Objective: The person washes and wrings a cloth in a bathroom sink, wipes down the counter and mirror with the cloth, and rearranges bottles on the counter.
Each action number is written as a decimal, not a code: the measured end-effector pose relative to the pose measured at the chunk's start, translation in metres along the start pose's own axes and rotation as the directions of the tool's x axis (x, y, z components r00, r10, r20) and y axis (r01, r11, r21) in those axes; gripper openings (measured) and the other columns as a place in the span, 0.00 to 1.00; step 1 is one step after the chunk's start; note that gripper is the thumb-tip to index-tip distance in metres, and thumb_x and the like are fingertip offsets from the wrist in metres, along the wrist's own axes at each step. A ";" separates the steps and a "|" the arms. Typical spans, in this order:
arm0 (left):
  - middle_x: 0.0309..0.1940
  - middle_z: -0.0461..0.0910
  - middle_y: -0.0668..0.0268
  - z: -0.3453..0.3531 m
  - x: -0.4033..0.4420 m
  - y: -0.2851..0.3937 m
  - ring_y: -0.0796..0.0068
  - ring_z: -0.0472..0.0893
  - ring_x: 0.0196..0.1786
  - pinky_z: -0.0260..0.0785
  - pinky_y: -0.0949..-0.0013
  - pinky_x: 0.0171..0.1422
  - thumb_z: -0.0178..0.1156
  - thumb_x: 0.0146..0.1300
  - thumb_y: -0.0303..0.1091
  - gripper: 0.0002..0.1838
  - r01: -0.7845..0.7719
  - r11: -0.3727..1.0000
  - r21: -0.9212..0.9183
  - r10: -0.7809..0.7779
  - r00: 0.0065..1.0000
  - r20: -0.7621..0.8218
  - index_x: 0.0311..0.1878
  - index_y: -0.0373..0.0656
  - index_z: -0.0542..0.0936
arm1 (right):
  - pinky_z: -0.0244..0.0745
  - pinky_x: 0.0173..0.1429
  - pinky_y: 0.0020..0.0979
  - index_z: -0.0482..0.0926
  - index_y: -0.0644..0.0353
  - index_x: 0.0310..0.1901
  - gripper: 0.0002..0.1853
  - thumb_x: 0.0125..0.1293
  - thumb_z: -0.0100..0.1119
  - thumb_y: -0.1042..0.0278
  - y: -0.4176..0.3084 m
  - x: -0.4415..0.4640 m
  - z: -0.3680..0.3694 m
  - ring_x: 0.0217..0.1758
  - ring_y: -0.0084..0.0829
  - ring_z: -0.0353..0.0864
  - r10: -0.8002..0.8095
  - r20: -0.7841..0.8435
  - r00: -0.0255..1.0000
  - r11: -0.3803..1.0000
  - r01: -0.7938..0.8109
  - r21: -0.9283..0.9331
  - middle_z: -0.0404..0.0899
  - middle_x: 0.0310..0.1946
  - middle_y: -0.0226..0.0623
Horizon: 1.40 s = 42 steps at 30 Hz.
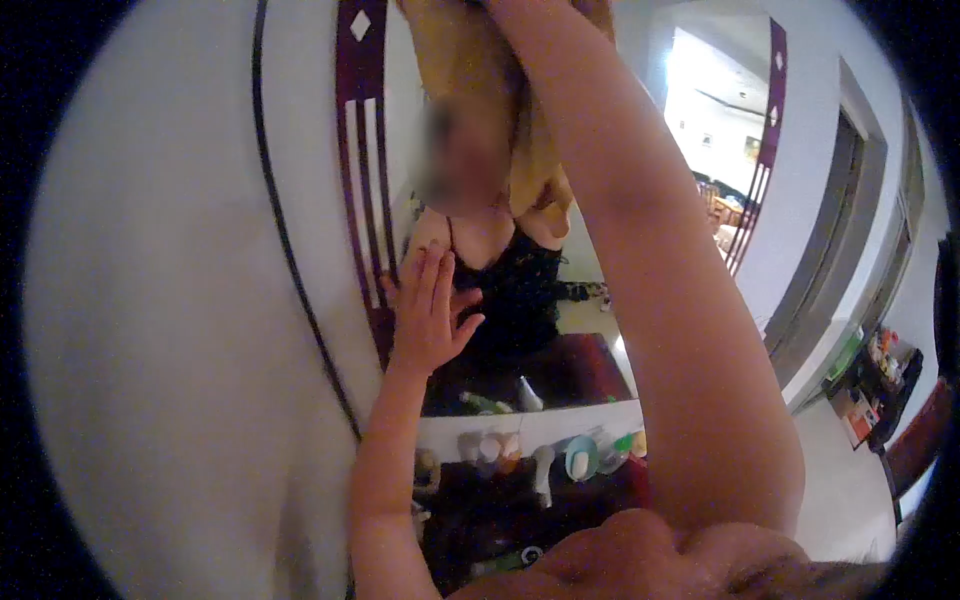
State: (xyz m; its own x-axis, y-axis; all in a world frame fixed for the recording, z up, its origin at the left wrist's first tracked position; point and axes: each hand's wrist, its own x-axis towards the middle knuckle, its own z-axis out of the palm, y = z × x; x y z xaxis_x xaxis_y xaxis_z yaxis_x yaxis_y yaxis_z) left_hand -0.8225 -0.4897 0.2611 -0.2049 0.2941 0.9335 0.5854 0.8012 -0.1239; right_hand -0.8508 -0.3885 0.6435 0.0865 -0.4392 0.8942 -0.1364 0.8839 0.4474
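Observation:
My left hand [432, 315] is raised in front of a mirror [590, 260], fingers stretched out and thumb apart, holding nothing. It lies flat at or very near the glass; its reflection shows just behind it. My right arm [660, 250] reaches up past the top edge of the picture, and that hand is out of sight. Beside the forearm hangs a yellow-tan, cloth-like thing [455, 50]; I cannot tell whether it is on the glass or reflected in it. The reflection of a person in a black lacy top [515, 300] shows in the mirror.
Below the mirror is a dark dresser top [480, 510] with a white tube [543, 475], a teal round dish [580, 458] and several small bottles. Dark red slatted trim [362, 150] flanks the glass. At right are a doorway [825, 230] and a cluttered shelf [885, 385].

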 end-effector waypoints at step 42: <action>0.66 0.49 0.50 0.027 0.031 0.020 0.48 0.50 0.68 0.35 0.48 0.68 0.40 0.63 0.45 0.30 0.137 0.965 0.224 -0.089 0.973 -0.212 0.65 0.38 0.54 | 0.74 0.42 0.35 0.75 0.58 0.40 0.20 0.56 0.51 0.50 0.044 -0.296 -0.077 0.36 0.37 0.78 -0.173 0.152 0.973 0.978 0.152 0.143 0.78 0.33 0.41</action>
State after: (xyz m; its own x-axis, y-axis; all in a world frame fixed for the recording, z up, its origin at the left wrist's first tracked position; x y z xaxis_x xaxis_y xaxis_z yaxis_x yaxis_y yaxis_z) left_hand -0.8380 -0.4505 0.2790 -0.0852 0.1048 0.9908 0.3615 0.9300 -0.0673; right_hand -0.8060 -0.2073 0.3977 -0.0426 -0.6050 0.7951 -0.2619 0.7748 0.5755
